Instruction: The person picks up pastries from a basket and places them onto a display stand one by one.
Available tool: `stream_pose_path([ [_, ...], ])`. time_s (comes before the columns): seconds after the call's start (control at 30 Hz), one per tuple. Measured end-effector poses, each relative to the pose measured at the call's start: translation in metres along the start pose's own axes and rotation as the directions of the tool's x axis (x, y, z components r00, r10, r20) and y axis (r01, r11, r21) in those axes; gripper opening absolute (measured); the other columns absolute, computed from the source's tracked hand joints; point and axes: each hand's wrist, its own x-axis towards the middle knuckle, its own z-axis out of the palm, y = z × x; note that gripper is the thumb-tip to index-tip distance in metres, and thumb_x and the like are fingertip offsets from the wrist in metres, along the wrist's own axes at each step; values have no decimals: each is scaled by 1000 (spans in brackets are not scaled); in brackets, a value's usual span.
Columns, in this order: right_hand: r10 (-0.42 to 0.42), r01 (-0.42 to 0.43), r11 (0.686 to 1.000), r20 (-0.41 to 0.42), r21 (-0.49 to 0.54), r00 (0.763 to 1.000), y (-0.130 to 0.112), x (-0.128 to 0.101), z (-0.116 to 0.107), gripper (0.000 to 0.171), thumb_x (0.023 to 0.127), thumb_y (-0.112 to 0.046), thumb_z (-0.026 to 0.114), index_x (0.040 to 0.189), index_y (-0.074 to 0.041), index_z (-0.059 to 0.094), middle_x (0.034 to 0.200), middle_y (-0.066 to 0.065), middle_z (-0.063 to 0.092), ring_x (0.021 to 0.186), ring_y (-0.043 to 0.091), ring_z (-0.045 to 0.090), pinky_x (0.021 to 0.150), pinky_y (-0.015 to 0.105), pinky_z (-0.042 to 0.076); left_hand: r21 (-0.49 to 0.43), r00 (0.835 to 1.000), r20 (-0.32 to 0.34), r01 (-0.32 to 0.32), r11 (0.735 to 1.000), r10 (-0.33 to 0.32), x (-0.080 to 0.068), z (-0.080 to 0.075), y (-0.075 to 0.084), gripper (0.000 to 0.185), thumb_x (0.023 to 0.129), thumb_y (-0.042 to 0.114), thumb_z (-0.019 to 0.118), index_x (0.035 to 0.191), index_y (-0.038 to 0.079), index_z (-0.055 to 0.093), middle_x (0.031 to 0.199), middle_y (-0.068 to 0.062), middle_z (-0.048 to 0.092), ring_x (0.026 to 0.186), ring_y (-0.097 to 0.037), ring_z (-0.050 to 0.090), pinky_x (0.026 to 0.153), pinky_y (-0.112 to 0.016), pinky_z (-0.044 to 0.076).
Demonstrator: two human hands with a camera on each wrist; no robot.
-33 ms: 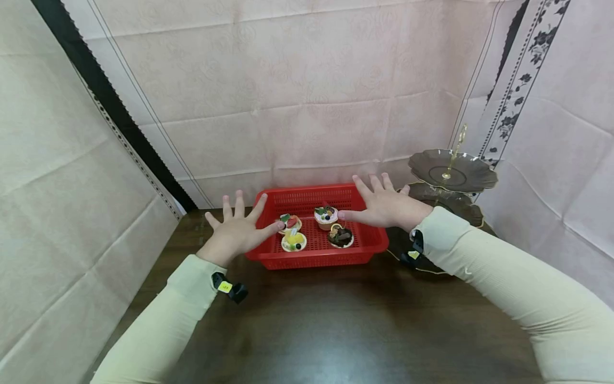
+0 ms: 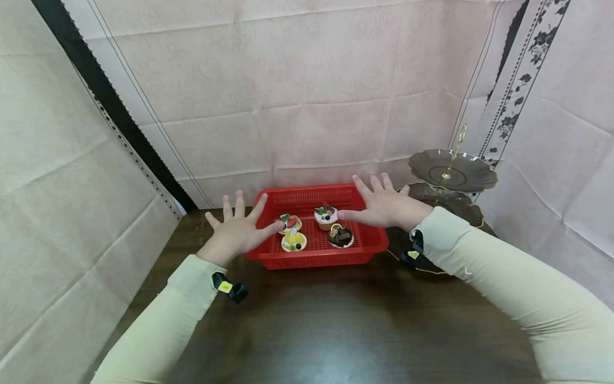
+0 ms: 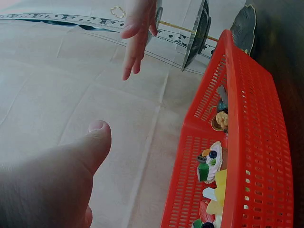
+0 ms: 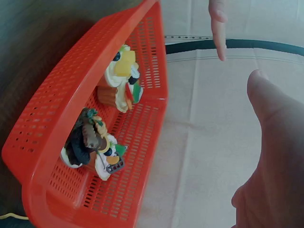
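Note:
A red plastic basket [image 2: 364, 246] [image 3: 251, 142] [image 4: 52, 142] sits on a dark wooden table [image 2: 326, 320] and holds several small decorated cakes: a yellow one [image 2: 293, 241], a chocolate one [image 2: 341, 237] [image 4: 88, 149], a pink one [image 2: 326, 215] and a strawberry one [image 2: 290, 221]. My left hand [image 2: 236, 230] hovers over the basket's left end with fingers spread, holding nothing. My right hand [image 2: 384, 205] hovers over the right end, fingers spread too. In the wrist views only a thumb [image 3: 92, 142] [image 4: 270, 109] and the opposite hand's fingers show.
A tiered dark serving stand [image 2: 453, 176] with a gold centre rod stands right of the basket, close to my right wrist. Pale pink cloth [image 2: 307, 90] walls in the table at the back and both sides. Bare tabletop lies in front of the basket.

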Motion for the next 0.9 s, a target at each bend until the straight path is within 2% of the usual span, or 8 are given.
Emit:
stream_pose_path([
  [0.27,2,-2,1000,-20,20,1000,2,2,-2,117,78,-94,33,163,-21,0,166,25,3,149,53,-7,102,86,3,6,1000,-12,3,1000,-3,4,0,4,100,85,89,27,162,32,-2,165,-24,-19,146,-55,-21,99,-85,-12],
  [0.47,-6,8,1000,-69,29,998,3,10,-2,117,80,-93,34,163,-18,4,167,23,8,152,48,-6,110,79,1,-14,998,-62,4,1000,-5,4,4,6,102,84,90,28,162,31,3,165,-25,-14,147,-56,-16,99,-86,-9],
  [0.57,-20,26,998,-112,51,994,2,16,-1,114,83,-89,38,163,-14,7,167,21,9,153,44,-5,115,73,2,-17,996,-86,-11,1000,9,2,7,7,99,86,86,36,163,30,9,166,-25,-7,148,-56,-11,101,-86,-4],
  [0.67,-40,56,995,-169,88,985,1,24,1,114,83,-86,44,162,-12,10,166,20,13,154,41,1,117,69,6,-5,995,-91,-32,999,31,-2,12,7,94,88,79,45,162,30,15,167,-24,2,148,-55,-3,103,-85,5],
  [0.77,-36,70,985,-206,159,978,-1,31,3,117,80,-85,51,162,-11,12,165,19,17,153,40,11,119,65,14,-3,994,-100,-52,999,52,-7,17,8,92,88,76,49,162,31,19,165,-24,14,146,-55,8,102,-85,14],
  [0.9,2,60,959,-217,278,976,-8,42,3,120,78,-84,57,162,-11,11,165,17,17,151,38,19,118,60,26,-34,988,-147,-62,997,57,-12,24,12,90,87,75,52,161,31,25,156,-23,30,139,-51,25,101,-84,20],
])
